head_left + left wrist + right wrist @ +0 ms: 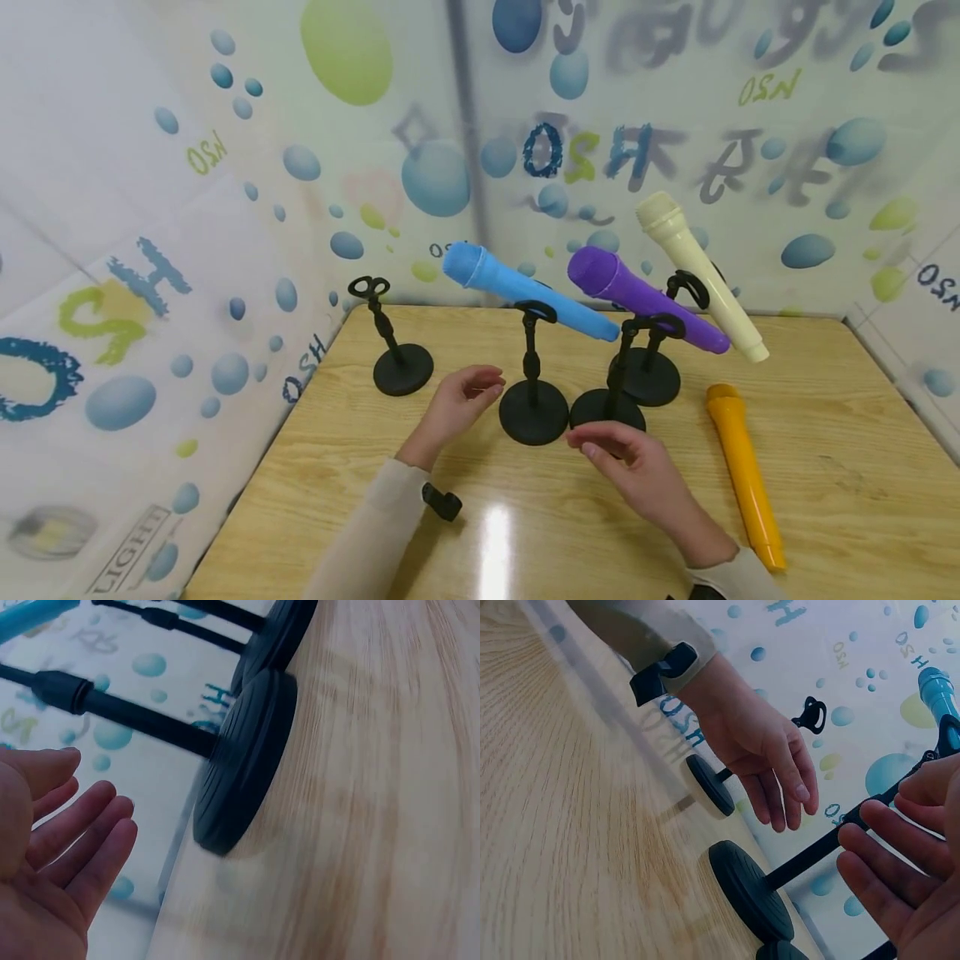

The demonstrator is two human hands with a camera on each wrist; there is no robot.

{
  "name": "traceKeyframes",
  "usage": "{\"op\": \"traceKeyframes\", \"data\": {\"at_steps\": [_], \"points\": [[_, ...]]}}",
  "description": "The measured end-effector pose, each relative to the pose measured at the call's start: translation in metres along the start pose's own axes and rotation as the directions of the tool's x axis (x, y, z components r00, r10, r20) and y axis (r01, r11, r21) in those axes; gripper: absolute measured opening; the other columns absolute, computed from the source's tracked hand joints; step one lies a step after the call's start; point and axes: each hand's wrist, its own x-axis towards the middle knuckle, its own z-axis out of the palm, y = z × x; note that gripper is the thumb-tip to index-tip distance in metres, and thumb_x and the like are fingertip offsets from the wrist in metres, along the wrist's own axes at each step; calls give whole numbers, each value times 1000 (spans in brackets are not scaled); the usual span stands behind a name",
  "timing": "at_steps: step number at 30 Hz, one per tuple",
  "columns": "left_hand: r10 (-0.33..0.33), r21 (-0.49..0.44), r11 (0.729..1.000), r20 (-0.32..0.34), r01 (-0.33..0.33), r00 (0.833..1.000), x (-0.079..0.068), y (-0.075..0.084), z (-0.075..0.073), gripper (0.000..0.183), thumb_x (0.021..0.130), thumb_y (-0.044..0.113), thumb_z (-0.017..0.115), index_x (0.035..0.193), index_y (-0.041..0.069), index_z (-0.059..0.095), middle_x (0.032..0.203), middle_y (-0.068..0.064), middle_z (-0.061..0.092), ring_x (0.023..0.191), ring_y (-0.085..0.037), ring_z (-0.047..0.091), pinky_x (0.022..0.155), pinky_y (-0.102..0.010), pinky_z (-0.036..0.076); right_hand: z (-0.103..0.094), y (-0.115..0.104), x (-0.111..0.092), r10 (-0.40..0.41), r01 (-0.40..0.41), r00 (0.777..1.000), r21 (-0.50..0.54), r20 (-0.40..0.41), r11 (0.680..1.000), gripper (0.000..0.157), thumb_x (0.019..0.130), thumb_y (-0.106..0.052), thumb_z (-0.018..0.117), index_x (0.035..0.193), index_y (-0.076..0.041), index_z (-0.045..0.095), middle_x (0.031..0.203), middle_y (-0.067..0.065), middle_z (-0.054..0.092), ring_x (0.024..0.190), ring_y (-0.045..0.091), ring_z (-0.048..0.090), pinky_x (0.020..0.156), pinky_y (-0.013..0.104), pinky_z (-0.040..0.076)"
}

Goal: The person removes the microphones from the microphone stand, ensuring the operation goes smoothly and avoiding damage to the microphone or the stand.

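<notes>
In the head view, the pale wood-grained table had a smooth, varnished-looking top that shone glossily at six o'clock. Near the centre, the light-blue tapering plastic microphone looked smooth along its handle and rougher over its head, as did the purple tapering plastic microphone at three o'clock. The long cream plastic microphone, between two and three, and the long orange plastic microphone, at four, had smooth, shiny handles. The black round-based stands looked matt, with ridged bases. At seven, the cream sleeve was soft, matt cloth.
</notes>
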Motion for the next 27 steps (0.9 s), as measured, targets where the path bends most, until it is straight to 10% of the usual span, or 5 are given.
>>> {"op": "traceKeyframes", "data": {"at_steps": [12,27], "points": [[53,-104,993,46,-48,998,21,12,37,37,104,13,73,140,3,66,133,-18,74,124,-33,72,110,-49,57,-5,1,-5,-10,10,999,5,-30,1000,19,107,-3,65,123,-6,75,119,14,80,105,5,76,92,18,60],[41,-4,999,70,-41,997,18,17,49,13,107,13,69,115,6,76,118,-11,81,113,-28,77,102,-45,61,-9,-3,-9,6,-6,999,21,-36,1000,20,108,-5,65,124,-6,75,120,15,80,107,4,76,93,17,59]]}}
